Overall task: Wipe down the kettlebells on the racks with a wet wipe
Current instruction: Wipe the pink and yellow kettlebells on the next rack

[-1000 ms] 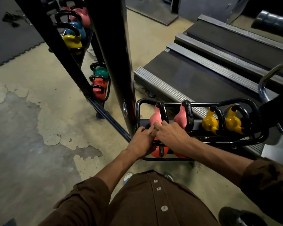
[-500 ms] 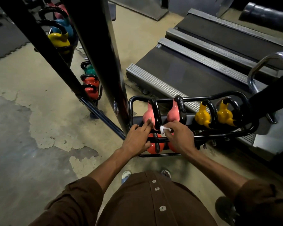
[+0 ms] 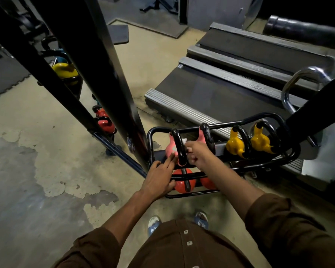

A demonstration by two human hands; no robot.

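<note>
A low black rack (image 3: 290, 151) holds two pink kettlebells and two yellow ones (image 3: 235, 145) on top, red ones (image 3: 179, 185) below. My right hand (image 3: 198, 154) grips a white wet wipe (image 3: 184, 141) against the black handle of the left pink kettlebell (image 3: 170, 148). My left hand (image 3: 159, 178) lies with straight fingers touching that kettlebell's pink body and the rack's front bar.
A slanted black steel post (image 3: 112, 89) stands just left of the rack. Behind it a second rack (image 3: 74, 80) carries yellow, blue and red kettlebells. Treadmill decks (image 3: 220, 89) lie behind the rack. A chrome handle (image 3: 298, 80) sticks up at right. Worn concrete floor spreads left.
My right hand has lifted the wipe from the rack bar up onto the pink kettlebell's handle. My left hand stays on the kettlebell's body. The view has shifted slightly.
</note>
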